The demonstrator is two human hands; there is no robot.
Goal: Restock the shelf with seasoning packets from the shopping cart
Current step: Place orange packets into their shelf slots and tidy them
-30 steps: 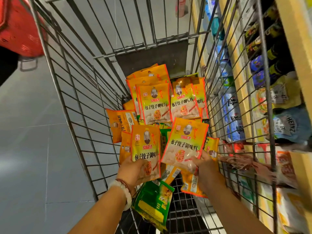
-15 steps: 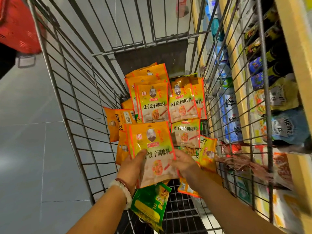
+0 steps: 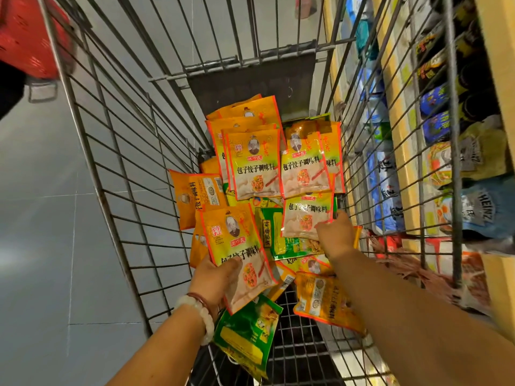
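Inside the wire shopping cart [image 3: 117,162], the left hand [image 3: 214,277] grips an orange seasoning packet [image 3: 239,254] at 7 o'clock. The right hand [image 3: 335,232] pinches another seasoning packet [image 3: 305,215] at 3 o'clock. The shelf [image 3: 404,140] stands right of the cart.

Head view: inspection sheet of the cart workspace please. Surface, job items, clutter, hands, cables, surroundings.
Surface: wire shopping cart, mesh floor bare near the person.
Job's things: orange seasoning packets piled at the far end; loose orange packet lying face down near the right forearm.
Clutter: green packets mixed among the orange ones.
Grippers: left hand grips a held stack of packets; right hand touches another packet, grip hidden.
Cables: nothing seen.
Surroundings: stocked shelf to the right beyond the cart wall; grey tiled floor to the left; red basket top left.
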